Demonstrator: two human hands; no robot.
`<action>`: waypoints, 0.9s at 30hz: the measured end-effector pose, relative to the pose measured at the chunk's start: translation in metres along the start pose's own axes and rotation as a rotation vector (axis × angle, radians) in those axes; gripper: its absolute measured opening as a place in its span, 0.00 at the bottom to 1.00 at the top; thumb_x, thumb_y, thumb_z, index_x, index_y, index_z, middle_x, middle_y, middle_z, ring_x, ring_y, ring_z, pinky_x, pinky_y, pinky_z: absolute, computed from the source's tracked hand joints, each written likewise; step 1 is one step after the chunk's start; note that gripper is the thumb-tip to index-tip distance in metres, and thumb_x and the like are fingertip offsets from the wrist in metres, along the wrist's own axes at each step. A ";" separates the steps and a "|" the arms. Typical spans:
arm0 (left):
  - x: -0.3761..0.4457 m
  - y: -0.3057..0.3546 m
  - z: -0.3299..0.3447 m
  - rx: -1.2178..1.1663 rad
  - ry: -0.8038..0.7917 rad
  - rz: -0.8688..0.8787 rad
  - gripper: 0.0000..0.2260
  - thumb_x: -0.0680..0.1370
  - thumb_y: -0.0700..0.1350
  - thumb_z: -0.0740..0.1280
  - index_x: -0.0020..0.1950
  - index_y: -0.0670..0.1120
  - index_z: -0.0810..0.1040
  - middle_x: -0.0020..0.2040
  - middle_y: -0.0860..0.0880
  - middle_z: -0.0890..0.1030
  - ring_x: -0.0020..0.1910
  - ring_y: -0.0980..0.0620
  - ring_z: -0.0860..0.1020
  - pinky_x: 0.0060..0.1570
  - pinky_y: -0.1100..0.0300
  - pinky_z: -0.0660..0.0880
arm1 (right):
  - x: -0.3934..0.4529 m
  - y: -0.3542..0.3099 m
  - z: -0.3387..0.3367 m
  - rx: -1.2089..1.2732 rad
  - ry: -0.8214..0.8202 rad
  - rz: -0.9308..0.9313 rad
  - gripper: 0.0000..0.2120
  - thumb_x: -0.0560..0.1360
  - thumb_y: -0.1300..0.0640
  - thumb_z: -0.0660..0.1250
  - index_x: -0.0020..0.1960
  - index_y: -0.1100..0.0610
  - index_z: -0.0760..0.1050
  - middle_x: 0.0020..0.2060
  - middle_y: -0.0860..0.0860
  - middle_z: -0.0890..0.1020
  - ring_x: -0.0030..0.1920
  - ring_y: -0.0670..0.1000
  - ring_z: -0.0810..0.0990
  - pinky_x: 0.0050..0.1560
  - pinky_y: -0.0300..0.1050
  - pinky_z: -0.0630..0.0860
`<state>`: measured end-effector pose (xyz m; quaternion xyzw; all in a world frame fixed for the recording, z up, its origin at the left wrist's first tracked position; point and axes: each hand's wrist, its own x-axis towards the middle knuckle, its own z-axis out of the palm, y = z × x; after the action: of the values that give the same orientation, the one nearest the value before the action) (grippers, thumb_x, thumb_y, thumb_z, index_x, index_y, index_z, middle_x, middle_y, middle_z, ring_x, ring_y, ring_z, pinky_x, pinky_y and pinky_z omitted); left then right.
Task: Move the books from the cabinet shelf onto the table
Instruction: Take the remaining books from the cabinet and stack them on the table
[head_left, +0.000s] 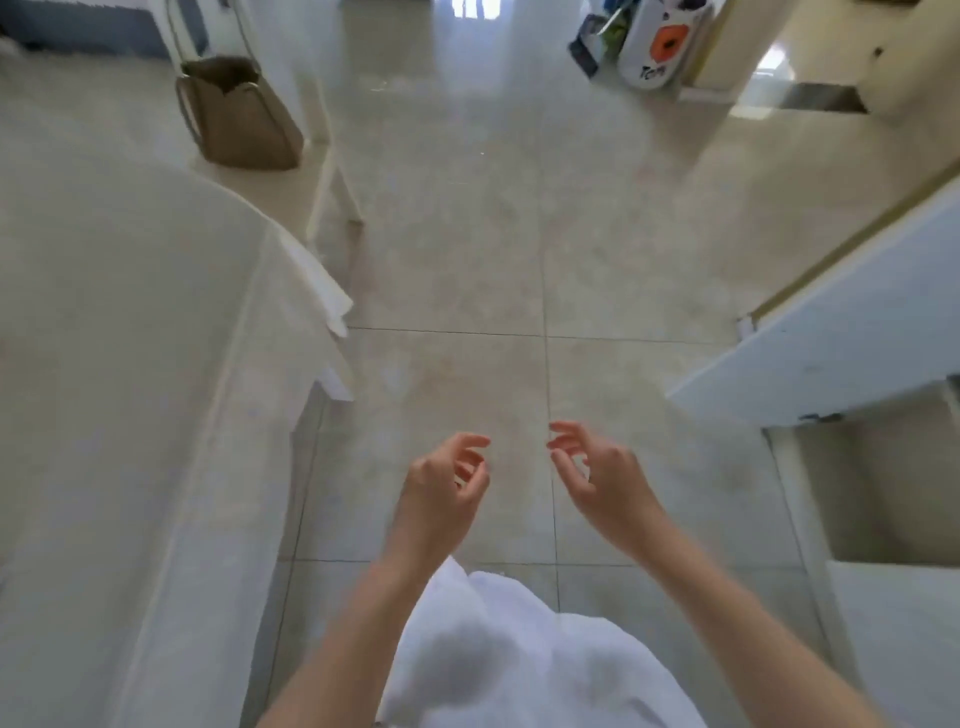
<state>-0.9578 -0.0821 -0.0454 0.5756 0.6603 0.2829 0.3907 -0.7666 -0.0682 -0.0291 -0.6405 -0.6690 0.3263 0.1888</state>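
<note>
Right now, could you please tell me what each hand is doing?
Left hand: open, fingers loosely curled, holding nothing, over the beige tiled floor.
Right hand: open, fingers loosely curled, holding nothing.

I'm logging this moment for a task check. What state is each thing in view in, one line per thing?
left hand: fingers loosely curled, holds nothing
right hand: fingers loosely curled, holds nothing
table: draped in a white cloth, no books on the visible part
cabinet door: swung open
brown bag: upright on the floor, top open
</note>
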 end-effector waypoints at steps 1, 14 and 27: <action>0.002 0.014 0.018 0.020 -0.062 0.038 0.09 0.75 0.41 0.70 0.52 0.52 0.81 0.38 0.56 0.83 0.38 0.62 0.80 0.39 0.69 0.75 | -0.010 0.018 -0.017 0.007 0.050 0.055 0.14 0.76 0.61 0.65 0.61 0.57 0.76 0.46 0.49 0.84 0.47 0.47 0.82 0.51 0.42 0.76; 0.068 0.147 0.238 0.177 -0.717 0.314 0.12 0.74 0.39 0.70 0.46 0.58 0.78 0.37 0.58 0.80 0.33 0.66 0.76 0.37 0.71 0.70 | -0.111 0.174 -0.149 0.255 0.583 0.683 0.12 0.78 0.56 0.62 0.61 0.53 0.75 0.50 0.52 0.84 0.53 0.50 0.81 0.57 0.51 0.77; 0.173 0.307 0.425 0.332 -1.062 0.539 0.09 0.76 0.42 0.65 0.54 0.52 0.80 0.43 0.55 0.80 0.42 0.54 0.79 0.40 0.63 0.74 | -0.070 0.296 -0.310 0.251 0.800 0.974 0.12 0.78 0.57 0.64 0.61 0.58 0.76 0.48 0.52 0.84 0.48 0.48 0.79 0.45 0.30 0.64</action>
<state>-0.4400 0.1096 -0.0532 0.8375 0.2425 -0.0600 0.4860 -0.3339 -0.0866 0.0029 -0.9163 -0.1359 0.1866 0.3273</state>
